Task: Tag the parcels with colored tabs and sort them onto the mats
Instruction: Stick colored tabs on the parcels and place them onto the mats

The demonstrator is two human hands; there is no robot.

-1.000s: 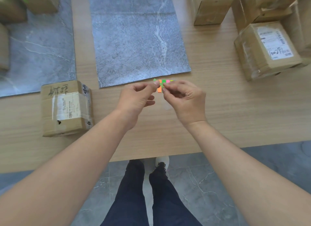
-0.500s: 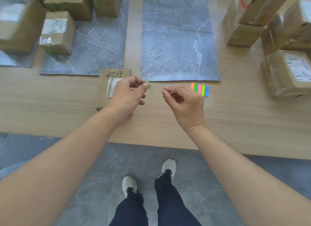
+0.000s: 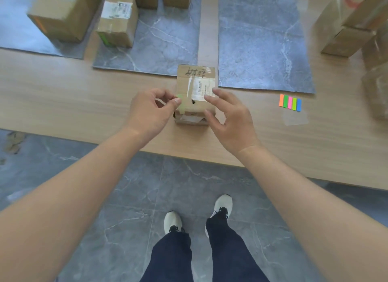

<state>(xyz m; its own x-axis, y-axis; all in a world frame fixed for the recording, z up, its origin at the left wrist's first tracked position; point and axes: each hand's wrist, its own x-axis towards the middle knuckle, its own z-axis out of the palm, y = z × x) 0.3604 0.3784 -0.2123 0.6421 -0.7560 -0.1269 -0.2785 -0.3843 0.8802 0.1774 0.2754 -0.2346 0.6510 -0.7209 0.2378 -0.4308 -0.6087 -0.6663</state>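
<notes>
**Green tab held at the parcel's left edge**

Your left hand (image 3: 151, 111) pinches a small translucent green tab (image 3: 180, 96) between thumb and forefinger, right at the left edge of the brown cardboard parcel with the white label (image 3: 196, 82). Your right hand (image 3: 230, 117) holds nothing, its fingers loosely spread over the parcel's right side; contact is unclear. The parcel sits on the wooden table (image 3: 84, 96), near the front edges of two grey marbled mats (image 3: 163, 40). The strip of coloured tabs (image 3: 290, 102) lies to its right.
</notes>
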